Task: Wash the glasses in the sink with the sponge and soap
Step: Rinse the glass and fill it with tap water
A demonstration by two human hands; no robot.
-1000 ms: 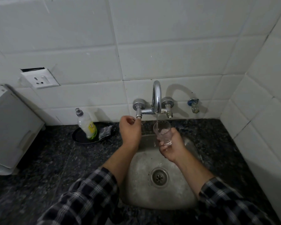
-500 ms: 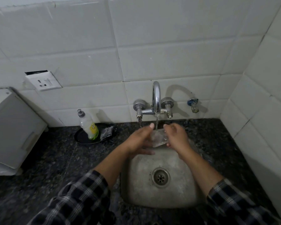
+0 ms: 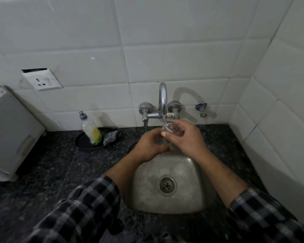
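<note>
A small clear glass (image 3: pixel 172 128) is held tilted under the chrome tap (image 3: pixel 162 100), where a thin stream of water runs onto it. My right hand (image 3: pixel 186 137) grips the glass from the right and above. My left hand (image 3: pixel 152 145) cups its lower part from the left, over the back of the steel sink (image 3: pixel 188 199). A soap bottle (image 3: pixel 91 130) with a green label leans on a black dish (image 3: pixel 81 143) left of the sink. Beside the bottle lies a grey scrubbing sponge (image 3: pixel 111 136).
Dark speckled countertop (image 3: pixel 51 172) surrounds the sink. A white appliance (image 3: pixel 11 134) stands at the left edge. White tiled walls close in behind and on the right, with a wall socket (image 3: pixel 42 81) and a small blue-handled valve (image 3: pixel 201 108).
My left hand left the tap handle and came onto the glass. Both hands have turned the glass from upright to tilted under the running water.
</note>
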